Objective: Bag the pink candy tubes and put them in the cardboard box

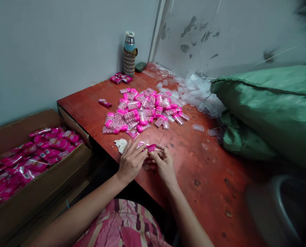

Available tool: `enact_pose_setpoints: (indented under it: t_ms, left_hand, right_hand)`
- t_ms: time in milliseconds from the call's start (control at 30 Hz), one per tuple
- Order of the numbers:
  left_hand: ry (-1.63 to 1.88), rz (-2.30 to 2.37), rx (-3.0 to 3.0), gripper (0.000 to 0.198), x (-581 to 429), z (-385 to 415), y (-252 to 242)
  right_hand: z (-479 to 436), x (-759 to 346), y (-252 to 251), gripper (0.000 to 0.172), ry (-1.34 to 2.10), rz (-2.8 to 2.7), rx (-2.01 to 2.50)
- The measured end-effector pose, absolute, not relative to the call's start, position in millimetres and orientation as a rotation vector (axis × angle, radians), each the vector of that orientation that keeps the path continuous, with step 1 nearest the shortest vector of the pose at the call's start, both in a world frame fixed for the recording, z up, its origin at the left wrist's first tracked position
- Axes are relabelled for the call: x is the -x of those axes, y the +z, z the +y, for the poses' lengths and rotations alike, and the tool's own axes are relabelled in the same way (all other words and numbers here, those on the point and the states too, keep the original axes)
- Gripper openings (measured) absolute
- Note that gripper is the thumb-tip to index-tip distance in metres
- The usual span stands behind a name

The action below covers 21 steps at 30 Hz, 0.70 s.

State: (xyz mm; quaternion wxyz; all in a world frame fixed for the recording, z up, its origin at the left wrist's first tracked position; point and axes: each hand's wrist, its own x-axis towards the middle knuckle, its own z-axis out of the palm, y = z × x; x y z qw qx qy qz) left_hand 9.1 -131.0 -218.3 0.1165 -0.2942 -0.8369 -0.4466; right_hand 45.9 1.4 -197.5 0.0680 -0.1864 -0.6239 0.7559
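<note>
Both hands meet at the near edge of the red table [189, 171], around a small pink printed packet [151, 148]. My right hand [166, 166] pinches the packet's right end between thumb and fingers. At its left side my left hand [132, 160] has its fingers bent over the packet, and they hide part of it. Just beyond lies a heap of small clear containers with pink caps [144, 109], filled with pale pink beads. A crumpled white wad [121, 145] lies beside my left fingertips. A flat pink printed piece [132, 132] sticks out under the heap's near side.
A cardboard box [62, 168] of shiny pink packets [49, 147] stands at left, below table height. Clear plastic pieces [194, 92] and a bulging green sack [268, 109] occupy the right. At the back are a bottle [129, 56] in a knitted cover and several pink packs [121, 78].
</note>
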Motion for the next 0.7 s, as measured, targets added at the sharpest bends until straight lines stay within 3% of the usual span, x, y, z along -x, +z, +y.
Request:
enact_pose_setpoints:
  t_ms: [133,300,433,567,700]
  left_hand:
    - [-2.0,-2.451,0.535,0.038,-5,-130,-200]
    - [-3.002,-2.294,0.165,0.021,3,-130,-193]
    - [-3.065,-2.152,-0.129,0.018,3,-127,-197]
    - [-3.039,-2.092,-0.329,0.019,2,-127,-195]
    - [-3.043,-2.022,-0.467,0.019,5,-128,-189]
  right_hand:
    - [6,-35,-189,0.031,2.305,-1.838,0.472]
    - [21,-30,-183,0.032,2.359,-2.114,0.261]
    - [52,-4,-182,0.023,1.889,-2.493,0.199]
    - [91,47,-182,0.031,0.724,-2.815,0.483]
    - [105,80,-190,0.035,0.451,-2.921,0.575]
